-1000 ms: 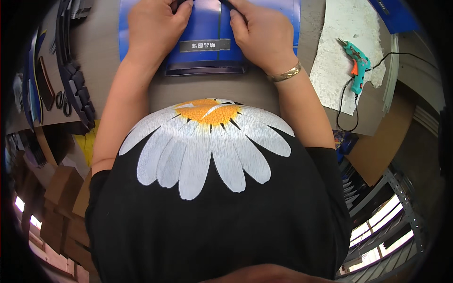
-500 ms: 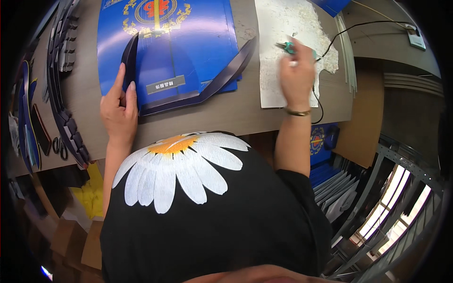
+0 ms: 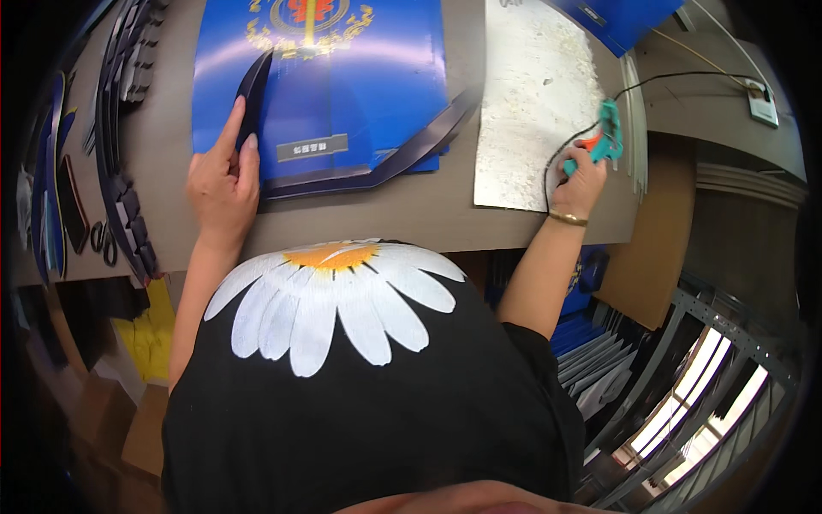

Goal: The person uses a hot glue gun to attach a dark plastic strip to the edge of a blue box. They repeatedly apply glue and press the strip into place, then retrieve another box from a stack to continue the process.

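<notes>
Two hands of mine are at work on a tan worktop (image 3: 411, 214), seen from above my chest. At the far left edge, dark cut cardboard pieces (image 3: 120, 128) lie in a row. Next to them, my left hand (image 3: 224, 184) rests on the near left corner of a flat blue cardboard sheet (image 3: 360, 86) with a gold and red emblem near its far edge. The fingers are extended and close together, the forefinger pressed along a dark raised flap (image 3: 255, 94) on the sheet's left side. A second dark flap (image 3: 411, 154) runs along the sheet's near right edge. Further right lies a pale, speckled mat (image 3: 522, 94). At its right edge, my right hand (image 3: 582, 176), a gold bracelet on the wrist, is closed around the handle of a teal glue gun (image 3: 606, 141), holding it just above the mat. A black cord (image 3: 651, 86) runs from the gun toward a socket block (image 3: 760, 103) at the far right.
</notes>
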Demonstrator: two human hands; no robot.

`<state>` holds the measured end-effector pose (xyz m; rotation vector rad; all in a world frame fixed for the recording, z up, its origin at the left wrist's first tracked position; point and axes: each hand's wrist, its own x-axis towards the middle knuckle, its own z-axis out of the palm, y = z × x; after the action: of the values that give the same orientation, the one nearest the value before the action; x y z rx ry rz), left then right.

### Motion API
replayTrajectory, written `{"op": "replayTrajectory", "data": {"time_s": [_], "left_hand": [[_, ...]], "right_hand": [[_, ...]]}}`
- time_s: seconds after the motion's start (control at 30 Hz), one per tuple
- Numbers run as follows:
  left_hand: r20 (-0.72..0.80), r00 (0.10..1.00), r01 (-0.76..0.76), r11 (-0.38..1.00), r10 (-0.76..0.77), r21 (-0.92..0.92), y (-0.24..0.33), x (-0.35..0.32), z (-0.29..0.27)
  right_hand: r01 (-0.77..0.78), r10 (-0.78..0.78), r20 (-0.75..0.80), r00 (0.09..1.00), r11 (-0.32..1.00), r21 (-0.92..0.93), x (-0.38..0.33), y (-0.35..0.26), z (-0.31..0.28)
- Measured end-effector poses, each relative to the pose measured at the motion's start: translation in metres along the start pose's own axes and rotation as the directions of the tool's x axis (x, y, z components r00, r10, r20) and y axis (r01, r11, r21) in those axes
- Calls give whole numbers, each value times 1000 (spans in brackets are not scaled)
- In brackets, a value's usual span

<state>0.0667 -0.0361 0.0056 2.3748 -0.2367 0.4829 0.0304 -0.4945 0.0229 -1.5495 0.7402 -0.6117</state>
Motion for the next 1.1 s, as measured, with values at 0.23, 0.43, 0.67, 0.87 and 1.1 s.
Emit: {"op": "replayTrajectory", "data": {"time_s": [0.23,0.43,0.67,0.87,1.1], "left_hand": [[-25,1000,-10,998,8,-55,-3,2,-1],[1,999,38,988,-38,-150,-10,-5,-5],[-32,998,50,958,-61,-282,-13,-4,-1],[-12,997,78,978,-82,-195,-9,-1,-11],[-14,999,38,978,-41,-203,-11,-2,-3]], "right_hand": [[122,-254,387,887,935,333,-41,-55,19],[145,-51,806,590,988,-44,-127,-85,108],[450,24,974,224,884,-126,-153,-68,160],[534,-69,991,117,845,-4,-156,-60,175],[639,-146,946,291,765,-79,-154,-56,193]]}}
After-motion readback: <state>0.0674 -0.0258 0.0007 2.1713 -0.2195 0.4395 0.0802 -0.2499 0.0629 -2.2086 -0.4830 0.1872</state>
